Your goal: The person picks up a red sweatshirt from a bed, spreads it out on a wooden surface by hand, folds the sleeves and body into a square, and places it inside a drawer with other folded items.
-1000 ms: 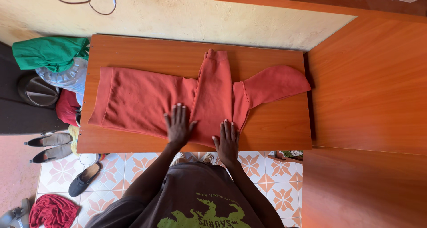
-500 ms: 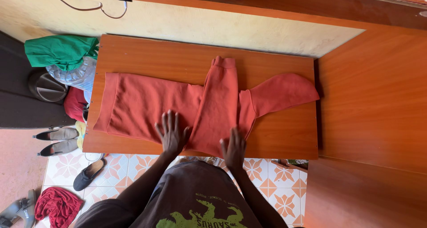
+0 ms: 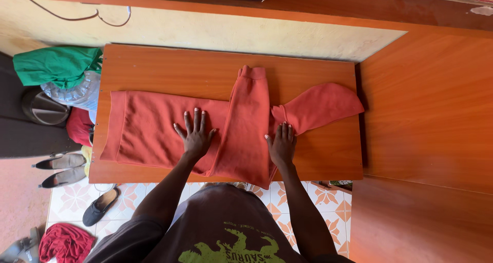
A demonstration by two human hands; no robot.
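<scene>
Closest to us, both hands are flat on the red hoodie (image 3: 169,132), which lies spread across the wooden table (image 3: 205,68). Our left hand (image 3: 195,134) presses on the body part with fingers spread wide, holding nothing. Our right hand (image 3: 281,144) sits palm down at the edge of the folded strip, fingers fairly close together, also gripping nothing.

So far we'd say it's maybe halfway: one sleeve (image 3: 249,114) is already folded across the body, its cuff pointing at the far edge of the table. The hood (image 3: 321,105) sticks out flat to the right, unfolded, and the hem end on the left is stretched out full length. No second sleeve shows, so we can't tell where it is. Further off to the left there's a green cloth (image 3: 54,65) on a pile beside the table.
</scene>
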